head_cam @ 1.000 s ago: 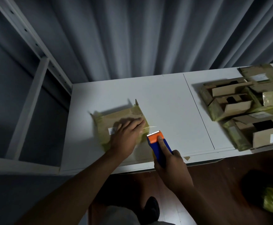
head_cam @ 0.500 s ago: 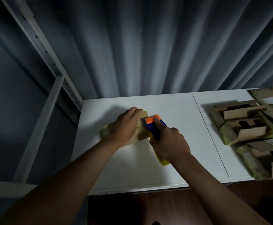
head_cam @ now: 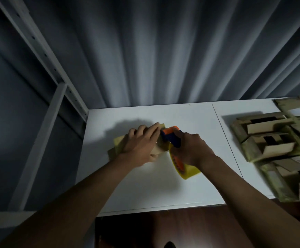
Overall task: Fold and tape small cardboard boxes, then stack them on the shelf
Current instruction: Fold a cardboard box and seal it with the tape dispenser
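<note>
A small brown cardboard box, partly wrapped in yellowish tape, lies on the white desk left of its middle. The left hand rests flat on top of the box with its fingers straight and pointing to the far right, pressing it down. Just to the right, the right hand curls round a blue and orange tape dispenser, whose orange toothed end sits at the far right edge of the box, touching the left fingertips. A yellow roll of tape hangs from the dispenser under the right wrist, tilted over the desk. On the right part of the desk, well apart from the hands, lies a heap of flattened and half-folded cardboard boxes. A white metal shelf frame stands to the left of the desk, and a grey pleated curtain hangs behind it.
</note>
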